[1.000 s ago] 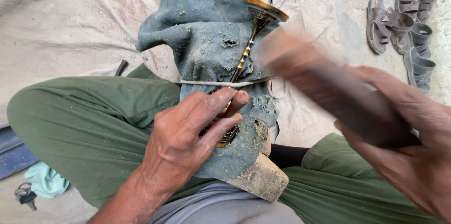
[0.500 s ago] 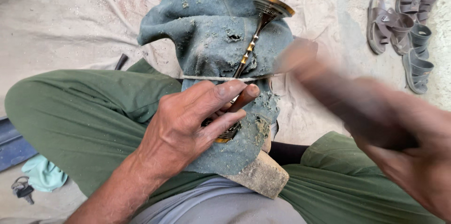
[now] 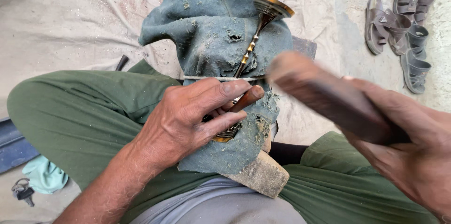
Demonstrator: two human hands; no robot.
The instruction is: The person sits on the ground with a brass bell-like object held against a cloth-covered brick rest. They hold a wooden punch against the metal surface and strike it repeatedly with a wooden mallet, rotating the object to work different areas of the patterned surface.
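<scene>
Brass gleams along a slender turned piece (image 3: 256, 40) lying on dusty blue cloth (image 3: 211, 26) draped over the seated person's lap. The left hand (image 3: 197, 111) is clamped around its lower end, a small dark tool (image 3: 246, 99) pinched under the thumb. The right hand (image 3: 408, 144), blurred, grips a thick brown wooden block (image 3: 324, 94) just above the piece. Grey sandals (image 3: 399, 26) lie on the floor nearby.

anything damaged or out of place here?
Yes: the blue-grey cloth under the brass stem piece is worn, with ragged holes near the stem and grit stuck to it. The sandals lie in a loose heap at top right. The left hand pins the piece; the right hand grips a motion-blurred wooden tool.
</scene>
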